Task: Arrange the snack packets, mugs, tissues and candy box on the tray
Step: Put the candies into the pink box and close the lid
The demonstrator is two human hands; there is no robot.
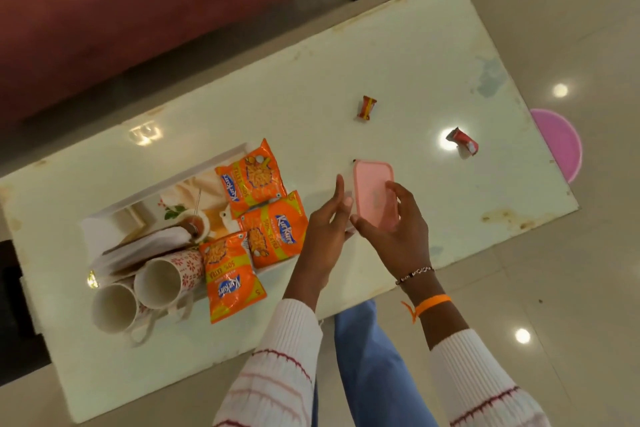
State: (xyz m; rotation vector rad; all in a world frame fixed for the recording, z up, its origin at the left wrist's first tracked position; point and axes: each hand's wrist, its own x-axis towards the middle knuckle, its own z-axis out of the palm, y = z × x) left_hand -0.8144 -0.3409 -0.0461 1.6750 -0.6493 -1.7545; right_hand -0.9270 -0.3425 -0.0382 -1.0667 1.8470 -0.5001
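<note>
The person wears a white ribbed knit sweater (pixel 478 388) with thin red and pink stripes across both sleeves, blue denim jeans (pixel 367 364), and on the right wrist a dark beaded bracelet (pixel 415 274) and an orange knotted thread band (pixel 431 305).

Both arms are extended forward in white ribbed sleeves. The right hand (pixel 393 230) is curled, thumb and fingers closed around a pink box (pixel 372 192). The left hand (pixel 327 229) is held open, fingers straight, just beside it.
</note>
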